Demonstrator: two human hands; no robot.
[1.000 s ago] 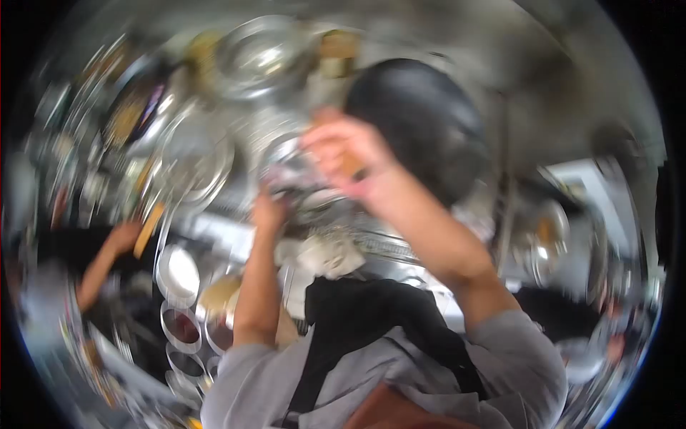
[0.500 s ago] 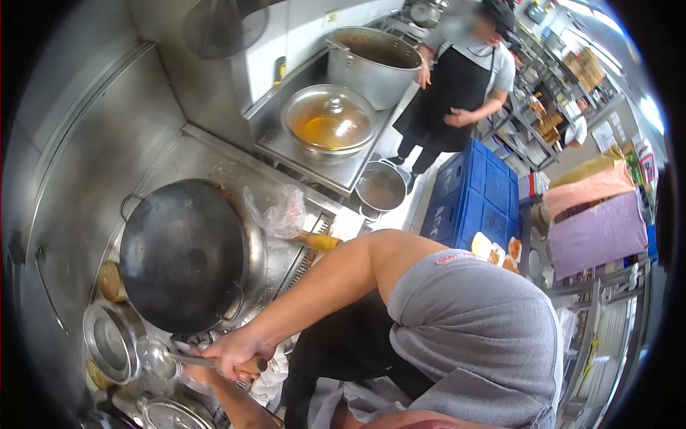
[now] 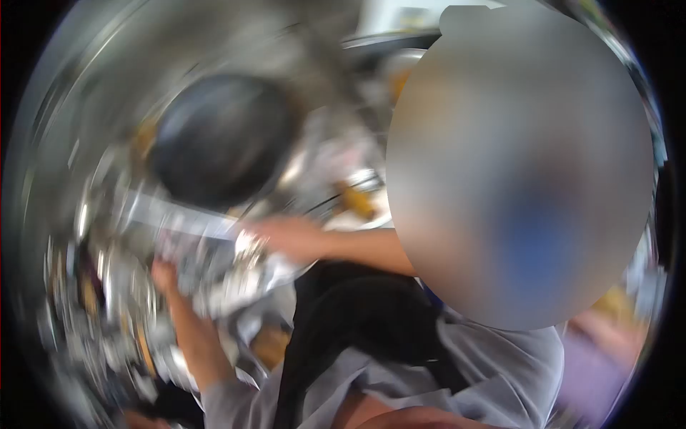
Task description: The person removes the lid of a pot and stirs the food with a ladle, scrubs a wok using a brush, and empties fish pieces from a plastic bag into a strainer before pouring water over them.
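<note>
Motion smears the whole view. My right hand (image 3: 289,239) is below the dark wok (image 3: 225,139), its fingers closed. A pale streak, apparently the ladle (image 3: 182,218) seen clearly in the earlier picture, runs left from it. My left hand (image 3: 164,273) is lower and further left, beside blurred metal ware. Its fingers are too smeared to tell whether it grips anything. The wok looks tilted, with its dark round surface towards me.
A yellow-brown object (image 3: 357,201) lies right of the wok, near a blurred plastic bag (image 3: 346,154). Shiny metal ware fills the left side. A large blurred oval hides the upper right. My black apron (image 3: 357,307) is at lower centre.
The view has swung sharply, so the wok appears higher and smaller. My hands are further apart: the right is now under the wok, the left away from the ladle. The co-worker is hidden.
</note>
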